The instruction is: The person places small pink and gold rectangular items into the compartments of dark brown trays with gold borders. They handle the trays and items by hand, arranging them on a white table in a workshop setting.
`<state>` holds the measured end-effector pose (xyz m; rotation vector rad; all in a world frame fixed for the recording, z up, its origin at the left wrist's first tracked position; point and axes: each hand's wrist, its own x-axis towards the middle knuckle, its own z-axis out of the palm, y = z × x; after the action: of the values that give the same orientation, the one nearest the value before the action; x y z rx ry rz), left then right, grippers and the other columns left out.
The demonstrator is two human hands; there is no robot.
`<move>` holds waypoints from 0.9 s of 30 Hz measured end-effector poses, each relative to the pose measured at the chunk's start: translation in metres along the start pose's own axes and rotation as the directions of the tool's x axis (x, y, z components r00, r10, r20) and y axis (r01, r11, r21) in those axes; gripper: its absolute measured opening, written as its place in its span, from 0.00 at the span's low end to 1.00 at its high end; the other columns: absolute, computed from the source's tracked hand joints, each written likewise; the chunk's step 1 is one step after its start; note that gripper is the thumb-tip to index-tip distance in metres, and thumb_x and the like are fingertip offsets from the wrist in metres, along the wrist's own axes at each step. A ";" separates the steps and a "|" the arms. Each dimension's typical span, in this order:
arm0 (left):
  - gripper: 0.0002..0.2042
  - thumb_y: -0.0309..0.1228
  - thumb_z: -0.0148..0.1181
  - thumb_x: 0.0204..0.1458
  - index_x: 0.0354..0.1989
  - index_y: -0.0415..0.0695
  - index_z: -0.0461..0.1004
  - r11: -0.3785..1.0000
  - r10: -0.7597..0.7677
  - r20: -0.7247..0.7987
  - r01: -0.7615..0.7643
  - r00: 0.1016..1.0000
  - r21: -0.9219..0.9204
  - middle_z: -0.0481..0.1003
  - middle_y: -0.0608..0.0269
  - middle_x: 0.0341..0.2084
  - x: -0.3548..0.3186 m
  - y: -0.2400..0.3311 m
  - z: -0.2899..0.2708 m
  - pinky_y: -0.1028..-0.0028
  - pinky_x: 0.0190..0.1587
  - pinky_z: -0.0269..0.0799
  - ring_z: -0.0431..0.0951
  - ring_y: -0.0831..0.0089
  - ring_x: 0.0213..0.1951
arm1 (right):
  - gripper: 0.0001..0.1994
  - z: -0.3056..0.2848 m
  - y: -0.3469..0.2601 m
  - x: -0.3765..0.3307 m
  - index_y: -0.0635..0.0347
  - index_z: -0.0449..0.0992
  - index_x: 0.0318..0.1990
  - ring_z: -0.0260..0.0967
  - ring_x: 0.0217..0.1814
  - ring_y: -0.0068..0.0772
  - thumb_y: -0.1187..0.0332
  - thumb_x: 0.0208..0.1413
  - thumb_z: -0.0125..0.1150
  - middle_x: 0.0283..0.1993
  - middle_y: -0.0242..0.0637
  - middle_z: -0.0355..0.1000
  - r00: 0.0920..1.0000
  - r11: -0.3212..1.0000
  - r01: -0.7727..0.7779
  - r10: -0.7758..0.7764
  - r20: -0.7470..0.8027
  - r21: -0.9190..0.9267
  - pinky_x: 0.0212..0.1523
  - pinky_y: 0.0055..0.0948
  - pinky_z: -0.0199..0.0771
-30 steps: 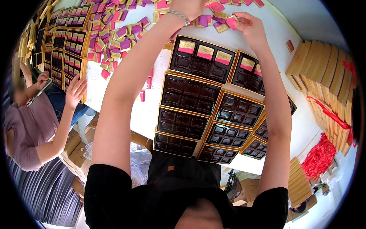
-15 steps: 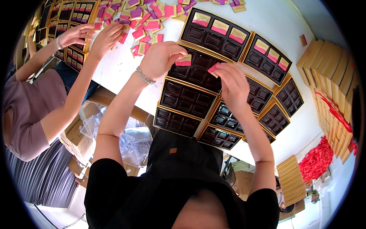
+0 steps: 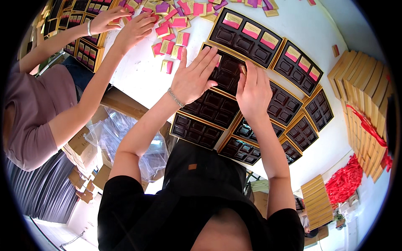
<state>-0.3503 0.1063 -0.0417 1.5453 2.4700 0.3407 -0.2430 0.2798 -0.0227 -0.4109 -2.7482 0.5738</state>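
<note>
- Partitioned boxes (image 3: 197, 130): grouped on the table (image 3: 130, 77), before the person; wrapped chocolates (image 3: 251, 30) occupy the far row of the two farthest.
- Left hand (image 3: 193, 77), right hand (image 3: 254, 90): side by side over the next box nearer.
- Loose chocolates (image 3: 169, 31): beyond, leftward.
- Co-worker (image 3: 46, 108): far left.
- Plastic covers (image 3: 146, 150): below the table's near-left edge.
- Ribbon heap (image 3: 345, 180): right.

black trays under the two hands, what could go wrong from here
The small wrapped piece at the right hand's fingertips might slip or land crooked in the tray. The left hand lies over part of that tray, so a misplaced piece beneath might go unnoticed. The front tray sits near the table edge, so a bump could perhaps shift it.
</note>
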 end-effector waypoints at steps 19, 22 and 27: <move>0.21 0.28 0.71 0.43 0.45 0.38 0.71 0.753 -0.658 -0.344 0.582 0.670 -0.307 0.74 0.54 0.37 -0.051 -0.042 0.017 0.61 0.45 0.71 0.74 0.57 0.41 | 0.21 0.006 0.024 0.012 0.57 0.75 0.53 0.66 0.58 0.38 0.74 0.49 0.60 0.57 0.33 0.68 0.871 0.889 0.454 -0.457 0.177 0.064 0.56 0.39 0.69; 0.21 0.29 0.72 0.43 0.46 0.39 0.72 0.679 -0.708 -0.253 0.536 0.660 -0.503 0.76 0.56 0.38 -0.048 -0.038 0.008 0.68 0.43 0.74 0.77 0.63 0.40 | 0.20 0.009 0.028 0.011 0.58 0.75 0.53 0.68 0.51 0.37 0.72 0.49 0.62 0.49 0.34 0.69 0.890 0.911 0.412 -0.403 0.214 0.005 0.52 0.38 0.70; 0.20 0.27 0.73 0.42 0.45 0.42 0.75 0.820 -0.340 -0.258 0.150 0.904 -0.553 0.78 0.59 0.40 -0.040 -0.013 -0.021 0.72 0.43 0.75 0.79 0.66 0.40 | 0.15 0.017 0.027 0.011 0.59 0.76 0.48 0.68 0.55 0.37 0.73 0.51 0.61 0.51 0.34 0.69 0.931 0.936 0.352 -0.349 0.108 -0.014 0.51 0.38 0.70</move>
<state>-0.3505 0.0625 -0.0236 0.9821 2.4742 1.2160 -0.2532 0.3017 -0.0468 0.1101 -2.8358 0.4667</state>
